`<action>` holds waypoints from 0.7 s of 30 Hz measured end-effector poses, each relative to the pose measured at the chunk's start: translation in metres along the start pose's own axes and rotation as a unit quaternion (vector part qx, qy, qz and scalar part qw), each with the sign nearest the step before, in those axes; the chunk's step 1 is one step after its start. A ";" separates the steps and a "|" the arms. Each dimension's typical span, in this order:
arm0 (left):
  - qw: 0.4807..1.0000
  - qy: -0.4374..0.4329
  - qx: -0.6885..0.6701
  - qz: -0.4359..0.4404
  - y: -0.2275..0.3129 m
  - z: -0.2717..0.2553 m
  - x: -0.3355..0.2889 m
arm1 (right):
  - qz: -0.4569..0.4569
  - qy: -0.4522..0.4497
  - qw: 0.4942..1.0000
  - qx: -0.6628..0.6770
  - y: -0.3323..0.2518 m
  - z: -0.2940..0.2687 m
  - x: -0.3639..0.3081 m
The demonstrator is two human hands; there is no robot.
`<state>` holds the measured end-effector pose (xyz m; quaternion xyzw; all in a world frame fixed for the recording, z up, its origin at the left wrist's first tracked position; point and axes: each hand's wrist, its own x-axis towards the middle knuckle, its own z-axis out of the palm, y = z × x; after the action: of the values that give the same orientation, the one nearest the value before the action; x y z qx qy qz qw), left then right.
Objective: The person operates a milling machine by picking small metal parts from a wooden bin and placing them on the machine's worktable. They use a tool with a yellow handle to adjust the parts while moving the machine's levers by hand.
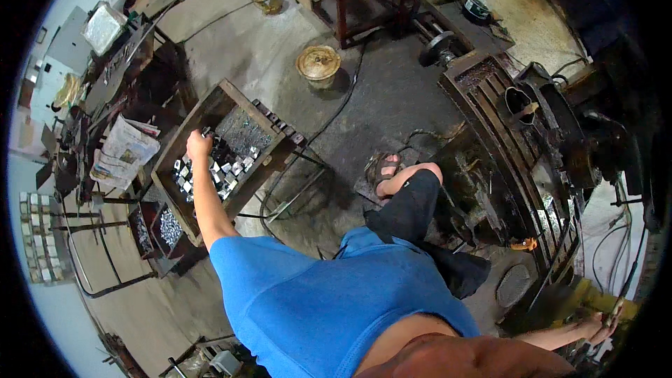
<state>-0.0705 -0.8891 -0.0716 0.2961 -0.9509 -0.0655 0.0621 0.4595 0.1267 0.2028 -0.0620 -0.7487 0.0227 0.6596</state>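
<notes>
My left hand (199,145) reaches out to the left, over a wooden tray (170,189) that holds many small metal blocks (222,176). Its fingers are curled at the blocks along the far side; whatever they grip is too small and hidden to make out. Fine metal chips (245,133) fill the far right part of the tray. Far to the lower right, my right hand (596,327) is closed around a thin dark lever (616,308) beside the machine.
A heavy machine (504,140) with a slotted bed stands at right. Two round yellowish stools (318,63) stand ahead, with a cable (350,91) across the floor. A cluttered bench (115,77) with newspaper (126,150) is at left. Below the tray are bins (170,227) of metal pieces.
</notes>
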 end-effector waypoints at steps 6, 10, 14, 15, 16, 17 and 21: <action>0.998 -0.022 0.025 -0.044 -0.013 0.003 0.010 | 0.037 -0.005 0.967 -0.252 0.067 -0.050 0.058; 0.997 -0.023 0.071 -0.032 0.004 -0.020 0.007 | 0.112 0.073 0.969 -0.207 0.027 -0.030 0.059; 0.982 -0.070 0.173 0.044 0.011 -0.005 -0.002 | 0.115 0.028 0.974 -0.191 0.018 -0.019 0.074; 0.980 -0.083 0.174 0.057 0.012 0.001 0.004 | 0.095 -0.022 0.973 -0.209 0.028 -0.034 0.085; 0.978 -0.096 0.173 0.071 0.007 0.006 0.008 | 0.076 -0.070 0.968 -0.228 0.029 -0.047 0.095; 0.970 -0.107 0.198 0.089 0.014 0.006 0.010 | 0.095 -0.090 0.969 -0.211 0.023 -0.054 0.106; 0.964 -0.026 0.183 0.193 0.015 -0.010 0.008 | 0.477 0.055 0.865 0.147 -0.076 0.014 0.139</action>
<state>-0.0834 -0.8826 -0.0586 0.1118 -0.9870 0.1156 -0.0064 0.4238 0.0691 0.3466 -0.3148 -0.5785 0.4412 0.6096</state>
